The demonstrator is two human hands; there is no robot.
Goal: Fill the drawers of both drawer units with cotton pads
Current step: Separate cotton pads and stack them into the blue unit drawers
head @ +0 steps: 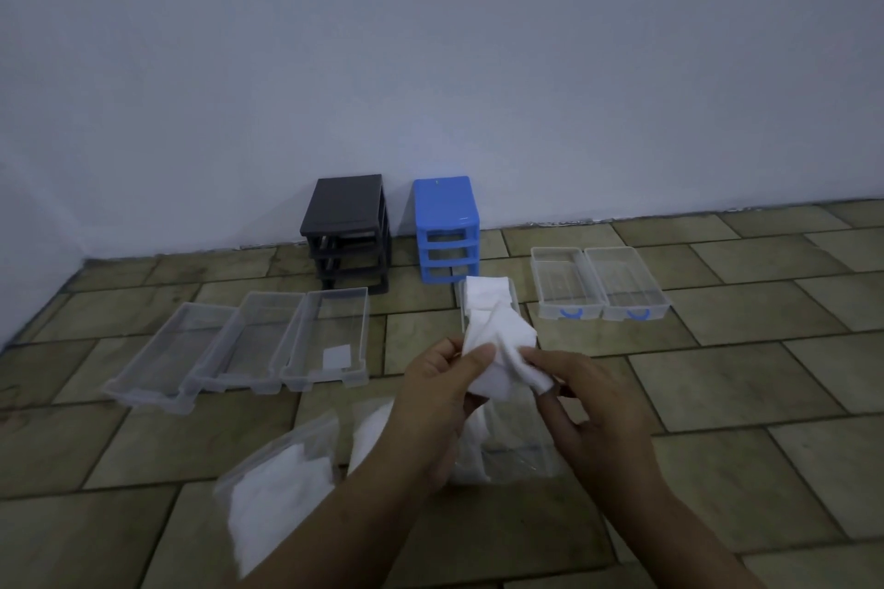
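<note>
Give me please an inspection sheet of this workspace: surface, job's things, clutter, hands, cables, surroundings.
Surface: tiled floor.
Job's things: black drawer unit and blue drawer unit, frames without drawers; three clear drawers left, one holding a single pad; two blue-handled drawers right; one drawer with cotton pads; pad bags.
Clutter: nothing seen.
Hands: left hand and right hand hold pads.
Cables: nothing seen.
Surroundings: plain wall.

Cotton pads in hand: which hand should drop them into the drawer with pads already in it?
Probably right. Both hands pinch the cotton pads, but the right hand sits nearer the part-filled drawer directly ahead; the left hand is farther left.
</note>
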